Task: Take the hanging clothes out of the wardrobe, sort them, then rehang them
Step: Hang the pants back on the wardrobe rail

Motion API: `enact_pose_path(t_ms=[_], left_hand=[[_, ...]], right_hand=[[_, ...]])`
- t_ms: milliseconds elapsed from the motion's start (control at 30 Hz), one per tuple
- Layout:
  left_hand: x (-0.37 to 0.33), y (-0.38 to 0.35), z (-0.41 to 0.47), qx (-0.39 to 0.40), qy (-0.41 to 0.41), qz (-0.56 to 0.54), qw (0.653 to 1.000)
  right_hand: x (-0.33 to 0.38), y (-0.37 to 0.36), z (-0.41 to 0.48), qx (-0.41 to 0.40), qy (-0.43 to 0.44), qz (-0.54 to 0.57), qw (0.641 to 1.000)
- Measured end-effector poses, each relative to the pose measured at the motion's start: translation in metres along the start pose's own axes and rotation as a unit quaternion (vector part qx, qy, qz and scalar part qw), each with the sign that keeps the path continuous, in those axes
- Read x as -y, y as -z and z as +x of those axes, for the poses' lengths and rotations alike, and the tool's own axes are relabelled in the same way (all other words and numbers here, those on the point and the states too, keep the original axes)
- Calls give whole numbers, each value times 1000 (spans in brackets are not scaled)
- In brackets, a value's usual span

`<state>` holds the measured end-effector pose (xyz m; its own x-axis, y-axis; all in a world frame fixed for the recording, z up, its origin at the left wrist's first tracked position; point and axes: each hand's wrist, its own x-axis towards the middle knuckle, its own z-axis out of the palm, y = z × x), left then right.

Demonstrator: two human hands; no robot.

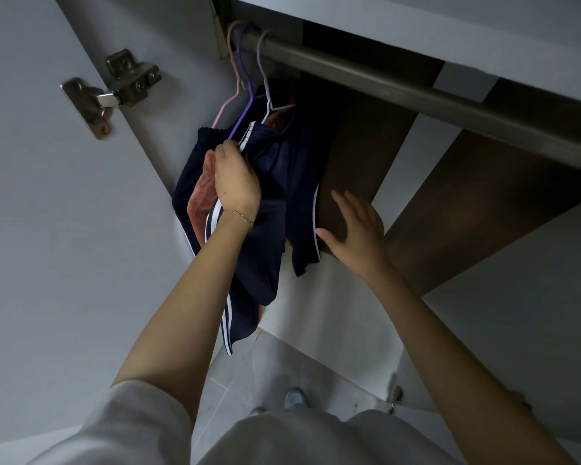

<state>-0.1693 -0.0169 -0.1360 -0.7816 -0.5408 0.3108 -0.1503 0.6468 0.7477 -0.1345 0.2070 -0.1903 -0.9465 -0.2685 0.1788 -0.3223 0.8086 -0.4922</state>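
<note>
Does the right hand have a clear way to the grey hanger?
Probably yes: the right hand is open and empty, nothing stands between it and the grey hanger on the rail, and the left hand grips the navy shorts lower down.

No legible text, seemingly, anywhere.

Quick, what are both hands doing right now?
Left hand: gripping the navy striped garment.
Right hand: open, holding nothing.
</note>
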Motion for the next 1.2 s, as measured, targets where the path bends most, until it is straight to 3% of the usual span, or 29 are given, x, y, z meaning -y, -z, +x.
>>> enact_pose_path(t_ms=[100,267,400,667,933,1200], left_hand=[[12,5,-15,-10,-89,21,996],[36,21,-59,1,-218,154,964],[62,35,-100,58,-252,170,951],[139,92,-196,97,-120,206,966],[204,191,-279,45,17,252,966],[267,316,-426,-17,174,268,948]], right_hand=[[2,-1,-3,0,10,3,1000],[13,-6,-9,25,26,-16,999],[18,-15,-15,52,54,-35,997],[83,-70,-59,138,137,-19,981],[175,-123,-136,215,244,-28,945],[276,-175,-274,292,360,-33,885]])
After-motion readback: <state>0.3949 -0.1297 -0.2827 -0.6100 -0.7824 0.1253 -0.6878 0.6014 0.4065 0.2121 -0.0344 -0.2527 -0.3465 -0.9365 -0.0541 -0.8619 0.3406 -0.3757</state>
